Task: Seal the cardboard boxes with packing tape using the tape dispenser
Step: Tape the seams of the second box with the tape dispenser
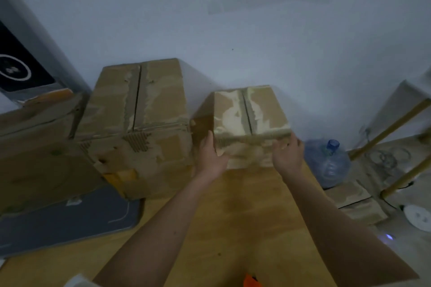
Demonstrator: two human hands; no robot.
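A small cardboard box (250, 112) stands at the far end of the wooden table (233, 216), against the wall. Its top flaps are closed, with torn tape marks along the middle seam. My left hand (211, 154) grips its near left corner. On the near right side my right hand (288, 154) presses against it, fingers spread. A larger cardboard box (137, 123) with a similar torn seam sits to the left, close beside the small one. An orange object (251, 281) shows at the bottom edge; I cannot tell whether it is the tape dispenser.
A flattened box (35, 147) and a dark grey mat (70, 219) lie at the left. Right of the table, on the floor, are a blue water bottle (327, 163), more cardboard (356, 202) and a wooden-legged stand (396, 123).
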